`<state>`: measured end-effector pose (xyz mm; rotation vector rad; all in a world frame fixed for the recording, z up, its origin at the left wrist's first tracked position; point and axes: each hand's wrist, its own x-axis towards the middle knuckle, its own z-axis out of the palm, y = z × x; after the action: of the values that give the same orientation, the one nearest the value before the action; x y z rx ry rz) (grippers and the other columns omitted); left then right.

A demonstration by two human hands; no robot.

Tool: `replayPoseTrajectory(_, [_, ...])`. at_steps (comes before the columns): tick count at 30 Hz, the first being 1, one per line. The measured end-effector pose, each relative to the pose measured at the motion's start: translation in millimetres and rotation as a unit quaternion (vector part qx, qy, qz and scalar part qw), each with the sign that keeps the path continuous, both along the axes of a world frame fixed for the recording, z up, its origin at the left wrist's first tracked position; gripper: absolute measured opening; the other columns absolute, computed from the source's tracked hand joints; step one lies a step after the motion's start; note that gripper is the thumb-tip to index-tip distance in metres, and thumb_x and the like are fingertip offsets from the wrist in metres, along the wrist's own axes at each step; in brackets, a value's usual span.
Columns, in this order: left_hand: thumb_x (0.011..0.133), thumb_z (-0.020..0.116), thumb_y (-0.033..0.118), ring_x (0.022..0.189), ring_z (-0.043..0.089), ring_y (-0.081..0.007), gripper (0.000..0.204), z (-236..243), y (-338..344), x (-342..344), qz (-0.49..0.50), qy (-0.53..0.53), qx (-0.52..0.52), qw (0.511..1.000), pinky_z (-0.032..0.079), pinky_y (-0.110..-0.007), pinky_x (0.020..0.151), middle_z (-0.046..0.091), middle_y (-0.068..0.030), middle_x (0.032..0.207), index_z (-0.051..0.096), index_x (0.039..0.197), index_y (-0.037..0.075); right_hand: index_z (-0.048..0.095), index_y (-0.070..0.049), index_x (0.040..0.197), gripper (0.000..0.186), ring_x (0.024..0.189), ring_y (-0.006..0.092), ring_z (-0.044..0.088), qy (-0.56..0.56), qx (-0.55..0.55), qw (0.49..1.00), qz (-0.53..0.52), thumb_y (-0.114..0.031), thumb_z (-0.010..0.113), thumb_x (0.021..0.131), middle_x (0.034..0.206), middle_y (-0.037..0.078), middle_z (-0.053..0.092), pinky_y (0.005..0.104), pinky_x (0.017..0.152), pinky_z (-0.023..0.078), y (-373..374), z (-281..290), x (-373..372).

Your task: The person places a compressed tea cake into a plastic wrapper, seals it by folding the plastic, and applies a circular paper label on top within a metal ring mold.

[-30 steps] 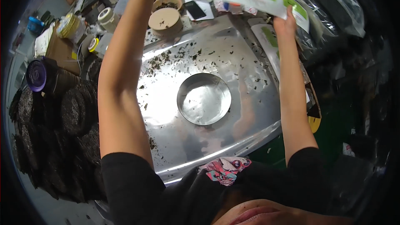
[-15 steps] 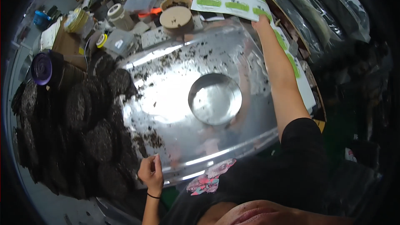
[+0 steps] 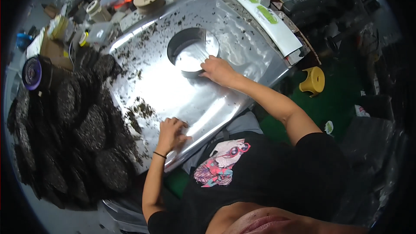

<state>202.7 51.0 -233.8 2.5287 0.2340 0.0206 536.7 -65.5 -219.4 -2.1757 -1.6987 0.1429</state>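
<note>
I record the right hand (image 3: 216,70) pinching the near rim of the metal ring (image 3: 178,44), over the shiny sheet (image 3: 157,79) — grip made, lift unclear. Left hand (image 3: 171,133) half-open, nothing visibly held; dark discs (image 3: 93,126) untouched.

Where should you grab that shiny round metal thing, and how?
Probably by the near right part of its rim, coming from the person's right, with fingers and thumb pinching the wall between them. The round metal thing is open on top and its upright wall looks thin, so a pinch should fit. The right hand is at that edge.
</note>
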Motion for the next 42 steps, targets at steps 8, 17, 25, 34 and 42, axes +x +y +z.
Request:
replayPoseTrajectory(8, [0.062,0.086,0.055,0.089,0.050,-0.0248,0.047,-6.5,30.5,15.7,-0.013,0.008,0.005,1.000,0.032,-0.040,0.082,0.057,0.0004,0.088,0.066,0.083,0.017,0.072,-0.011,0.086,0.029,0.099,0.0260,0.061,-0.077,0.081,0.992,-0.052,-0.037,0.079,0.077,0.092,0.004,0.067,0.0395,0.074,0.055,22.8,-12.3,-3.3])
replayPoseTrajectory(17, [0.059,0.088,0.053,0.097,0.054,-0.0314,0.058,-15.8,17.3,1.6,-0.023,0.069,0.024,0.997,0.039,-0.042,0.084,0.060,-0.0075,0.107,0.070,0.098,0.014,0.072,-0.012,0.089,0.026,0.105,0.0272,0.058,-0.086,0.072,0.992,-0.054,-0.037,0.076,0.081,0.090,0.004,0.067,0.0359,0.064,0.052,39.8,-19.2,-16.5])
replayPoseTrajectory(25, [0.063,0.090,0.041,0.095,0.058,-0.0290,0.050,-2.9,-15.1,15.0,-0.046,0.039,0.023,0.998,0.043,-0.040,0.082,0.066,-0.0054,0.102,0.077,0.107,0.020,0.072,-0.014,0.090,0.010,0.099,0.0277,0.060,-0.038,0.102,0.992,-0.071,-0.018,0.063,0.086,0.099,0.005,0.066,0.0448,0.079,0.043,42.6,-60.0,-21.5])
replayPoseTrajectory(34, [0.096,0.066,0.009,0.071,0.065,-0.0145,0.009,4.8,27.3,43.8,0.232,0.140,-0.281,0.921,0.053,-0.031,0.068,0.072,-0.0079,0.079,0.072,0.096,0.001,0.072,-0.012,0.079,0.034,0.089,0.0284,0.062,0.125,0.215,0.968,-0.038,-0.043,0.082,0.070,0.079,0.002,0.066,0.0441,0.074,0.052,14.4,32.0,-4.4])
replayPoseTrajectory(42, [0.099,0.065,0.006,0.075,0.067,-0.0134,0.011,134.0,80.9,102.3,0.236,-0.202,-0.300,0.902,0.054,-0.026,0.071,0.071,-0.0070,0.087,0.070,0.104,-0.002,0.068,-0.011,0.073,0.041,0.078,0.0299,0.059,0.147,0.215,0.896,0.358,-0.047,0.084,0.062,0.067,0.005,0.059,0.0435,0.064,0.049,-91.2,48.3,-70.3])
